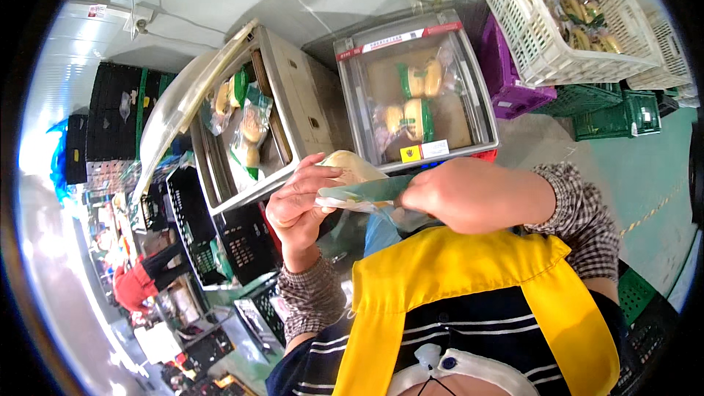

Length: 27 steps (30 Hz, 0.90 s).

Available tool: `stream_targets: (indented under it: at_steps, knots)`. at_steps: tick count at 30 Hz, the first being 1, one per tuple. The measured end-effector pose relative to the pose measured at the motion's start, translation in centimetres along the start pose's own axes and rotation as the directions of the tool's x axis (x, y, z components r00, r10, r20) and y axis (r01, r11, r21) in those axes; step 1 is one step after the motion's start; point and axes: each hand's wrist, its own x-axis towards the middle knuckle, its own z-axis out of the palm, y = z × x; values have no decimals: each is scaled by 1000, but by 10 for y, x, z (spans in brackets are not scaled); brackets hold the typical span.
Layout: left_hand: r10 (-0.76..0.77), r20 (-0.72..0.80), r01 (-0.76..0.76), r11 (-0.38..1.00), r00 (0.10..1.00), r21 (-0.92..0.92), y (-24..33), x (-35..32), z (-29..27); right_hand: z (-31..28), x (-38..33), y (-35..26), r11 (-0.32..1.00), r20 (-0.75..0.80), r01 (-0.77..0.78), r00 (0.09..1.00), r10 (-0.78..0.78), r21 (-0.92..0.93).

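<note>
While the left hand (295, 204) holds a partly green bag (361, 191) between thumb and fingers, the right hand (451, 194) pinches its other end, just beyond the yellow apron (447, 268); farther out, an open machine (304, 99) and a closed machine (456, 119) contain more bags (419, 119)

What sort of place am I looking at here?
It looks like a food-packing room, though I can't be certain: bagged food lies in an open machine and a closed machine, a white crate holds more packets, and the left hand and right hand hold another bag.
</note>
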Motion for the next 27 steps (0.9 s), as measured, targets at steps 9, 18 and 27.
stream_targets:
  at_steps: [9, 18, 27]
  knots:
    - [-95, -165, 84, 994, 982, -68, 26, -43, 82, 32, -51, 16, 922, 256, 306, 896, -364, 239]
    - [-88, -154, 106, 988, 984, 112, 32, -55, 112, 41, -75, 38, 931, 150, 261, 962, -229, -256]
    - [-50, -77, 64, 981, 996, 185, 30, -56, 99, 65, -27, 31, 967, 3, -22, 1000, 24, -253]
